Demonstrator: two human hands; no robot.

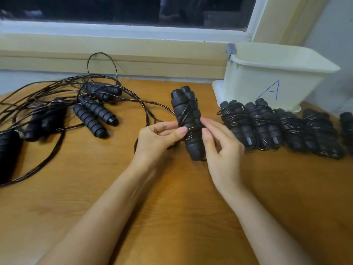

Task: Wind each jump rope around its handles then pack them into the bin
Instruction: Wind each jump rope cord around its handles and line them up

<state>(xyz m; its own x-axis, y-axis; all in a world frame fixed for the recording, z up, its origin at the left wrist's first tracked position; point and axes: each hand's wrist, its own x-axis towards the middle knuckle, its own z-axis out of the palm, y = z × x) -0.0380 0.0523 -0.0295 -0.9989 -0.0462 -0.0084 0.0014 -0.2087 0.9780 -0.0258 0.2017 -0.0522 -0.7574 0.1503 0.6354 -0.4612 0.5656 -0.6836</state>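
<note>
Centre frame, the handles (188, 123) stand near-upright, long axis up-frame; right hand (219, 148) holds them in a narrow grip, left hand (158, 138) seemingly pinches the cord (147, 109) trailing left; bin (267, 77) upper right

Pair of black foam handles (188, 119) held nearly upright between both hands above the wooden table (172, 207). Left hand (158, 138) pinching the cord (190, 131) against the pair's middle, already wrapped with a few turns. Right hand (219, 148) gripping the opposite side with thumb and fingers. Loose cord trailing left toward a tangle of unwound jump ropes (91, 111). At right, a row of wound bundles (267, 125) just in front of a white bin (271, 73) marked with a blue A.
</note>
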